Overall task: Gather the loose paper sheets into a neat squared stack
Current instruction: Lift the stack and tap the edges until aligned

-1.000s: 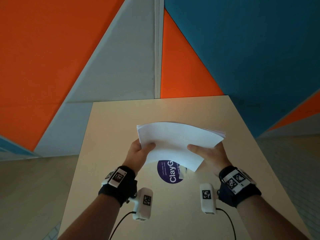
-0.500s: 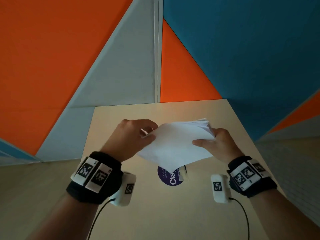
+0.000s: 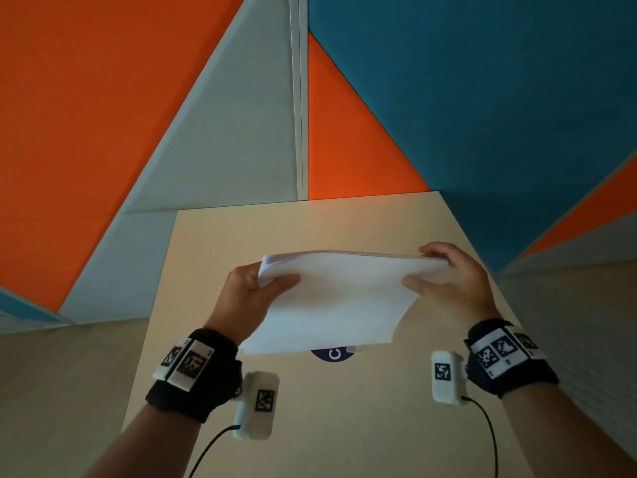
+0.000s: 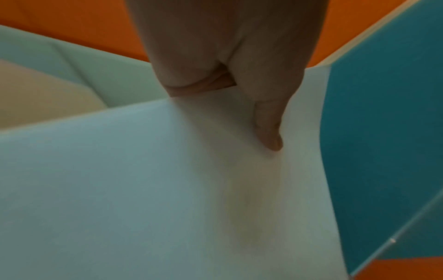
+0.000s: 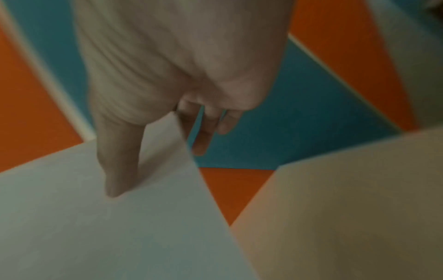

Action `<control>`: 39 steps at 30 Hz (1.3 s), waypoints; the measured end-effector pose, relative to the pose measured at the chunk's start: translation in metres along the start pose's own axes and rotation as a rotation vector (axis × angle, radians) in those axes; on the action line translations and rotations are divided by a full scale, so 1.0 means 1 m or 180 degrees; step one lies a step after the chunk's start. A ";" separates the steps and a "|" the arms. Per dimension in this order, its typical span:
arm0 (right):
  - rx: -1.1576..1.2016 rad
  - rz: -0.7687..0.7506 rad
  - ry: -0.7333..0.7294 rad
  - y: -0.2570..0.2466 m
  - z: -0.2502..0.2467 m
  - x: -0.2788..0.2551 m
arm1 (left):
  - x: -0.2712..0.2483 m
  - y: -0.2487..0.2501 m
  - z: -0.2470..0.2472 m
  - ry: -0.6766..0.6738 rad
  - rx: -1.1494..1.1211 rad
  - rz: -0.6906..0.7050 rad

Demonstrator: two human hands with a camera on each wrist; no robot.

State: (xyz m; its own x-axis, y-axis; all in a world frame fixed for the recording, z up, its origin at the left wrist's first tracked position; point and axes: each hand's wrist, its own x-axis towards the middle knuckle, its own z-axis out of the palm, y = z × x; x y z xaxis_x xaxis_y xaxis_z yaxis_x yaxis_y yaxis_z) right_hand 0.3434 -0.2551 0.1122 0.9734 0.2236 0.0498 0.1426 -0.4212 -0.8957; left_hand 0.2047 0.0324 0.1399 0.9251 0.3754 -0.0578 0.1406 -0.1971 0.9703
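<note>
A stack of white paper sheets [image 3: 337,298] hangs in the air above the beige table [image 3: 344,426], its far edge raised and its near edge drooping. My left hand [image 3: 256,288] grips the stack's left end, thumb on top [image 4: 268,128] and fingers underneath. My right hand [image 3: 444,274] grips the right end, thumb across the top sheet [image 5: 117,170] and fingers curled behind the far edge. The sheets [image 4: 167,189] fill most of the left wrist view, and the stack [image 5: 107,227] also covers the lower left of the right wrist view. The far edge shows slightly uneven layers.
A round purple sticker [image 3: 332,355] lies on the table under the near edge of the stack. Orange, grey and teal wall panels [image 3: 482,98] rise just beyond the table's far edge. The floor drops away on both sides of the table.
The stack has turned from a corner-down tilt to long side across, and widened between my hands. My left hand shifted from its top corner to the left end; my right hand moved outward.
</note>
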 end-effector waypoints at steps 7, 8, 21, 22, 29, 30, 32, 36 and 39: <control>0.1089 0.0677 -0.0510 0.029 0.022 -0.013 | -0.003 -0.037 0.014 0.0148 -0.1031 -0.0515; 0.1102 0.0683 -0.0499 0.029 0.024 -0.015 | -0.003 -0.040 0.015 0.0166 -0.1059 -0.0512; 0.0921 0.0874 -0.0615 0.047 0.042 -0.029 | -0.008 -0.070 0.022 0.0686 -0.0812 -0.0353; 0.0940 0.0864 -0.0601 0.047 0.041 -0.029 | -0.008 -0.067 0.022 0.0737 -0.0840 -0.0259; 0.1041 0.1023 -0.0491 0.053 0.048 -0.033 | -0.010 -0.052 0.034 0.0947 -0.1298 -0.0170; 0.1081 0.1015 -0.0461 0.052 0.048 -0.033 | -0.009 -0.051 0.034 0.0962 -0.1274 -0.0195; 0.1151 0.0959 -0.0399 0.049 0.047 -0.032 | -0.008 -0.048 0.033 0.0968 -0.1258 -0.0195; 0.1106 0.0880 -0.0457 0.047 0.046 -0.031 | -0.007 -0.046 0.031 0.1184 -0.1121 -0.0057; 0.1140 0.0906 -0.0535 0.048 0.049 -0.032 | -0.009 -0.047 0.031 0.1232 -0.1034 -0.0091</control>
State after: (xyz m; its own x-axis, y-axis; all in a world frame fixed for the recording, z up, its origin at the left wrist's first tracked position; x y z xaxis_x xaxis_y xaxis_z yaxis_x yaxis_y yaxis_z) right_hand 0.3105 -0.2392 0.0458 0.9181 0.2949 -0.2648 -0.2244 -0.1639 -0.9606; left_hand 0.2011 0.0099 0.0875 0.7151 0.6969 -0.0536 -0.0101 0.0869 0.9962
